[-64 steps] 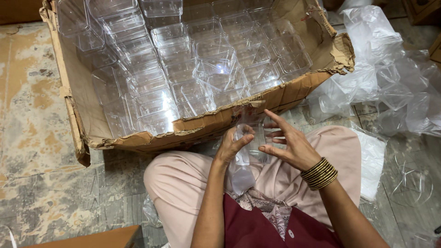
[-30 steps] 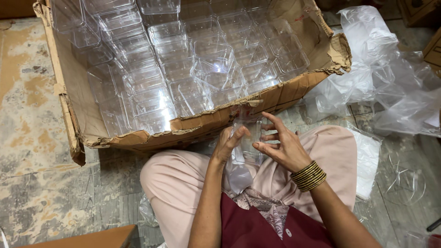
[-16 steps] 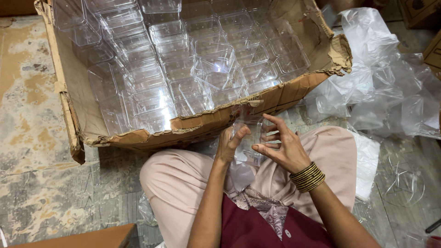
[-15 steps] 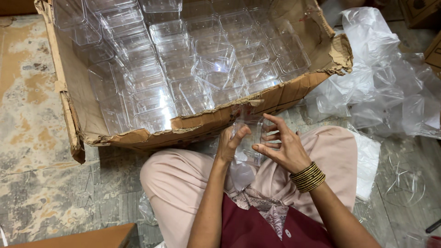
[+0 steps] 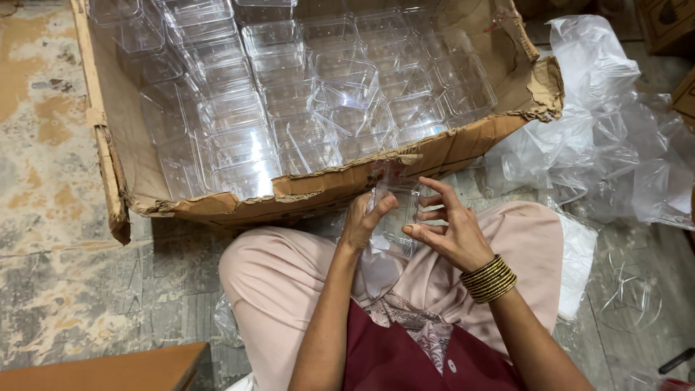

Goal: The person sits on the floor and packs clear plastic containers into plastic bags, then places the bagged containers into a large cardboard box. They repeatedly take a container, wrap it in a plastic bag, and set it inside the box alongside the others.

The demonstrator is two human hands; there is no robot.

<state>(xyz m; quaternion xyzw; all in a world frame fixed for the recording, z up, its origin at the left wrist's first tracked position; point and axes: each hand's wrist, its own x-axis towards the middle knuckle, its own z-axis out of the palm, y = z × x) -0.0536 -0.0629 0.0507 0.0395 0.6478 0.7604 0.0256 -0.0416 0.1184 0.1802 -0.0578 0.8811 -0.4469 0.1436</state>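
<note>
1. Two bare hands meet over the lap of a person seated cross-legged on the floor: the left hand [image 5: 362, 221] and the right hand [image 5: 449, 232] share one small clear plastic box [image 5: 394, 206], held just in front of the near wall of the carton.
2. Left fingers are closed round the box's left side; the right hand steadies the other side with thumb and fingertips, its remaining fingers spread. Holding it from both sides seems to keep the light, slippery piece steady.
3. A stack of gold bangles [image 5: 491, 278] sits on the right wrist.
4. Beyond the hands lies a large torn brown cardboard carton [image 5: 116, 181], packed with rows of clear plastic containers [image 5: 289, 94], some tipped.
5. Crumpled transparent plastic bags [image 5: 615, 145] lie to the right on the worn, stained floor [image 5: 51, 217].
6. The carton's ragged near edge stands just beyond the held box, crowding the space ahead of the hands.
</note>
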